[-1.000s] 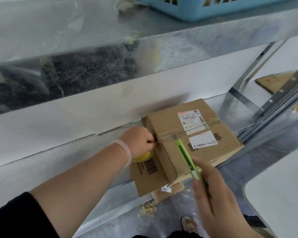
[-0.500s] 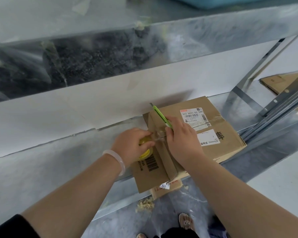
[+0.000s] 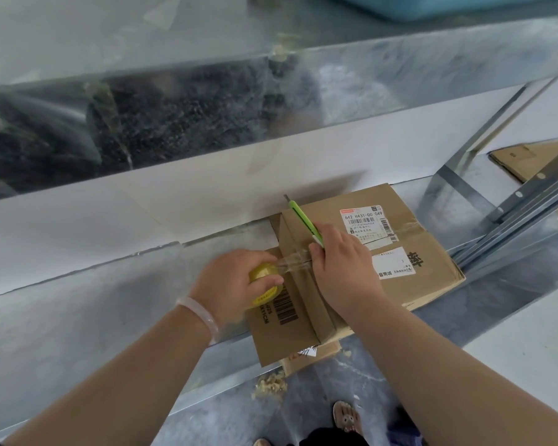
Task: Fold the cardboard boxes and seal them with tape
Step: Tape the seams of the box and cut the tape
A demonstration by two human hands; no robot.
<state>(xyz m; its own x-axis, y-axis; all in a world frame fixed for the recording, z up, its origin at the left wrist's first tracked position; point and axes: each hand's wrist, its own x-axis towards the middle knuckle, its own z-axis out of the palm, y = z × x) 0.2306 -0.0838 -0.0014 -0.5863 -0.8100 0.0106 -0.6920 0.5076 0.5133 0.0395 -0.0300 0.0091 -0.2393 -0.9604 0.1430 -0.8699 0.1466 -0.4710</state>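
Observation:
A closed brown cardboard box [image 3: 426, 252] with white labels lies on a metal shelf [image 3: 78, 317], partly over the front edge. My left hand [image 3: 236, 281] grips a yellow roll of clear tape [image 3: 264, 284] beside the box's left side. A strip of clear tape [image 3: 293, 263] stretches from the roll onto the box's top edge. My right hand [image 3: 345, 265] presses on the box top at the tape's end and holds a green utility knife [image 3: 303, 220], whose blade end points away toward the wall.
A flat cardboard piece [image 3: 277, 329] with a barcode lies under the box's left side. A metal upper shelf [image 3: 271, 91] runs overhead with a blue basket [image 3: 432, 8] on it. More flattened cardboard [image 3: 522, 159] lies at the right beyond shelf posts. A foot [image 3: 345, 420] shows below.
My right hand has come up from below with the knife and settled on the box top at the tape. My left hand has pulled the roll slightly left, stretching the strip.

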